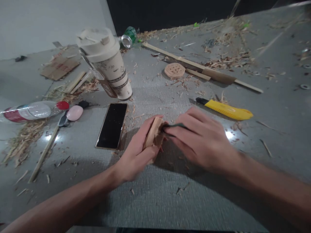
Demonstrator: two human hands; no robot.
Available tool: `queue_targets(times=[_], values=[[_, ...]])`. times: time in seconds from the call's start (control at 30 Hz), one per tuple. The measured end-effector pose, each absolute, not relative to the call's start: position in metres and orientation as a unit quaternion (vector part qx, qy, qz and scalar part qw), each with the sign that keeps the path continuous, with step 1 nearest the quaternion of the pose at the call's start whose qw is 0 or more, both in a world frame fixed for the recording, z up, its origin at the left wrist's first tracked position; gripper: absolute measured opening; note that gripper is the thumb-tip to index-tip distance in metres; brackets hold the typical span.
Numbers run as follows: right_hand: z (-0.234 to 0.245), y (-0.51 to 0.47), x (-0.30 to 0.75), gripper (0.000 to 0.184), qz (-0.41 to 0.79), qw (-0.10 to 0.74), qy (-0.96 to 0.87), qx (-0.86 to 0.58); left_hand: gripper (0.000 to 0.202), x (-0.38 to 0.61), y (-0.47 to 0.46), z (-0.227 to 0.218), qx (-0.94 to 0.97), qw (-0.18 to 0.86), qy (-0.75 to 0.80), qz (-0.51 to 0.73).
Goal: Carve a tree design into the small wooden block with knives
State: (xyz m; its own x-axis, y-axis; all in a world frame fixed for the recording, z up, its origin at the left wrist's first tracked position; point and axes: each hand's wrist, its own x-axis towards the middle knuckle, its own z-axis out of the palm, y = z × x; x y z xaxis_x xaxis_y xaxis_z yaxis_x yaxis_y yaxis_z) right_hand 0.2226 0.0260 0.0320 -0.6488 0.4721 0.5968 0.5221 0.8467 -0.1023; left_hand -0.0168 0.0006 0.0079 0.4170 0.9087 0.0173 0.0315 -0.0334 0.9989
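- Table (155, 197): grey, fine-woven look, littered with wood shavings (225, 61); thickest at back right and along the left side.
- Near the middle of the table, just above its surface: a pale piece of wood (152, 133), gripped in the left hand (136, 155), fingers wrapped round it.
- Right hand (204, 139) blurred, closed on a thin dark tool (179, 125); its end meets the wood, tip hidden.
- Phone (111, 126), dark screen up, lying just left of the hands.
- Behind the phone, a lidded paper cup (109, 64), upright; beyond it a green can (129, 36) on its side.
- Far left: clear bottle (36, 111) lying down, red cap toward the cup; a pink oval (74, 113) beside the cap; a stick (45, 155) slanting toward the near edge.
- Back left: flat brown cardboard (59, 67).
- Right of the cup, a patterned wooden disc (174, 70); a long strip (179, 59) runs behind it.
- Yellow cutter (228, 110) beyond the right hand, apart from it.
- Room: pale wall (48, 22) at left, darkness behind the table, bright glare spots on the surface.
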Motion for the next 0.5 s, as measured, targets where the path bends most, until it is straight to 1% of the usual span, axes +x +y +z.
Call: queue_targets(times=[0.17,0.27,0.4,0.5], values=[[0.0315,0.0260,0.2228,0.026,-0.027,0.305,-0.917,-0.255,0.075,-0.0169,0.0003,0.0087,0.623,0.577,0.376,0.370],[0.0311,0.0261,0.2231,0.025,-0.033,0.316,-0.909,-0.270,0.070,-0.0161,0.0004,0.0087,0.618,0.573,0.381,0.380],[0.0318,0.0248,0.2224,0.026,-0.015,0.313,-0.911,-0.267,0.074,-0.0151,0.0014,0.0092,0.621,0.580,0.371,0.373],[0.0314,0.0235,0.2212,0.026,-0.013,0.318,-0.909,-0.269,0.073,-0.0155,0.0018,0.0095,0.610,0.591,0.374,0.372]])
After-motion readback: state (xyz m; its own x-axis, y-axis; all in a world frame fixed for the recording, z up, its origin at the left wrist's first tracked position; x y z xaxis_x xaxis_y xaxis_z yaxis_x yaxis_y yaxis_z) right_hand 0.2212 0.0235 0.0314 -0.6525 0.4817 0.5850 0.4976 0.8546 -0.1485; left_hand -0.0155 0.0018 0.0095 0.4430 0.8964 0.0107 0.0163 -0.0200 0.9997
